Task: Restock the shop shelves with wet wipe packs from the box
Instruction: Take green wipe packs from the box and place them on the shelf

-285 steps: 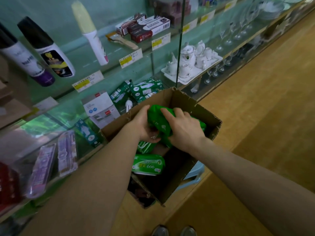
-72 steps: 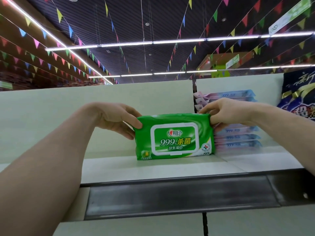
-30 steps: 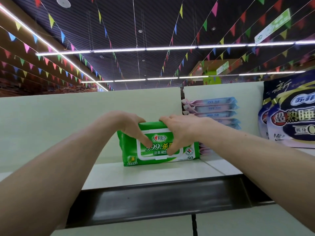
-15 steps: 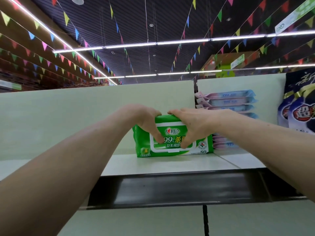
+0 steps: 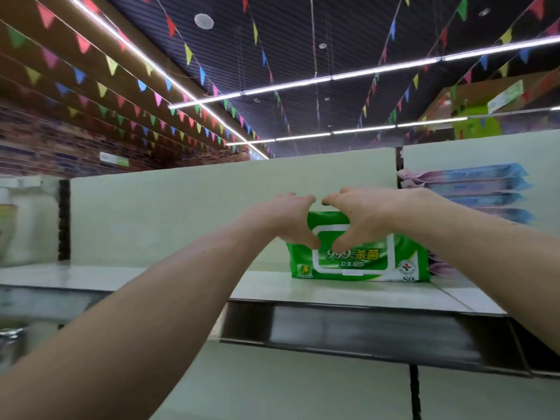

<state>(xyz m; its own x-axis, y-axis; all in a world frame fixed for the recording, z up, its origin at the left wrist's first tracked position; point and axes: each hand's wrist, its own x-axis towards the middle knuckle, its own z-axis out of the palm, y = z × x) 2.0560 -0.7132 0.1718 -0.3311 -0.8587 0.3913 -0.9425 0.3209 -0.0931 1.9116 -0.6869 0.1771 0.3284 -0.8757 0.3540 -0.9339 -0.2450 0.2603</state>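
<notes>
Spanning the view beneath both hands, the pale shelf (image 5: 181, 277) carries the goods, and its upright back panel (image 5: 212, 213) rises just beyond the fingertips, giving a flat face for stock to lean towards. Beyond the right hand, past the wrist, a stack of blue wipe packs (image 5: 485, 189) lies flat, one on another, which suggests this stretch of shelf is the wipes section. Directly under both palms the green wet wipe pack (image 5: 372, 262) stands on its long lower edge on the shelf, label facing outward, probably so shoppers can read it, with its far end just beside the blue stack. The left hand (image 5: 281, 219) and the right hand (image 5: 372, 213) reach up and forward on outstretched forearms, knuckles almost touching, each gripping the pack's top: fingers hooked over the upper edge, thumbs (image 5: 310, 242) pressed on the printed front. That paired pinch looks meant to hold the soft pack upright and square while it is settled. Whether the fingers touch the pack's back is hidden. The supply box is out of view.
</notes>
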